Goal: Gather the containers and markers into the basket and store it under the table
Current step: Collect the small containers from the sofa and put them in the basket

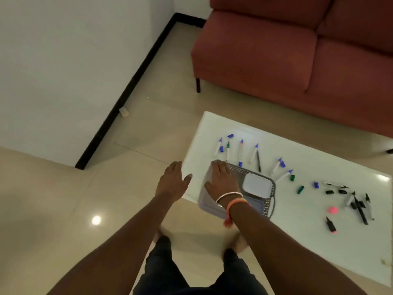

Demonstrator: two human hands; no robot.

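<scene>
**A:** Where are we on the gather?

**B:** Containers step, we'd say. The basket [274,189] sits on the counter [302,241] at its near-left corner, maybe overhanging the edge. The right hand [221,177] lies flat on the clear container [207,201] at the basket's left end, fingers straight, pressing rather than gripping. The left hand [172,182] hovers spread just off the counter's left edge and holds nothing.

**A:** Basket contents?

**B:** We count three: the clear container, a white-lidded container [257,184] beside it, and a bluish container [254,204] nearer us. We see no markers inside.

**A:** So markers next?

**B:** Likely. All lie loose on the counter. The blue-capped markers [241,149] fan out just beyond the basket, and the black markers [360,209] are well apart to the right. A highlighter [331,225] lies near those, and loose caps [300,189] sit in between. Many look uncapped, so we'd expect pinch grips on slim pieces, several trips, and the caps collected too. The basket goes under the counter last.
</scene>
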